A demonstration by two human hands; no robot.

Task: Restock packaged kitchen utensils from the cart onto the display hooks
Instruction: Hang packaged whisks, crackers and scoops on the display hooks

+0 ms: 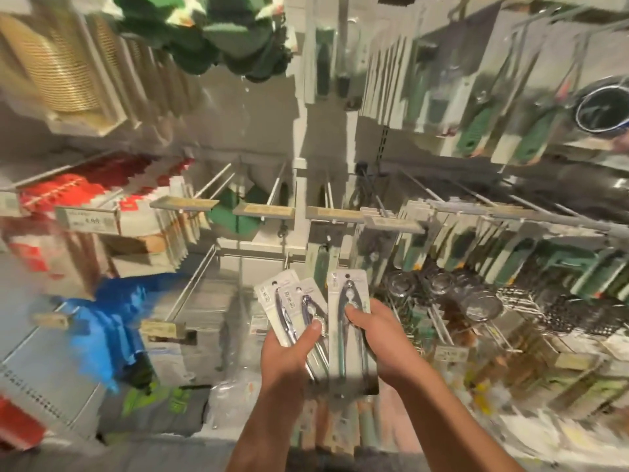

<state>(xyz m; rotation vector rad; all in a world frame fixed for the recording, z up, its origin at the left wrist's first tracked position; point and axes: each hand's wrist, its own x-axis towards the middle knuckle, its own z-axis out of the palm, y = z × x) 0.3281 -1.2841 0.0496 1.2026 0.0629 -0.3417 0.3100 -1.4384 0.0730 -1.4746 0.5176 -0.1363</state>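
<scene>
Three carded metal utensils, tong-like crackers on white backing cards, sit in front of the hook wall. The right hand (381, 338) holds the upright card (349, 321), thumb curled across its front, fingers hidden behind. The left hand (289, 356) grips two fanned cards (291, 310), thumb pressed on the nearer one. The lower ends of all three are blurred, and their print is too small to read. Just above them stand bare display hooks (277, 187) with tan label strips. One price tag (87, 219) at left reads 4.99. Mesh strainers (483, 303) hang to the right; much of the frame is smeared.
</scene>
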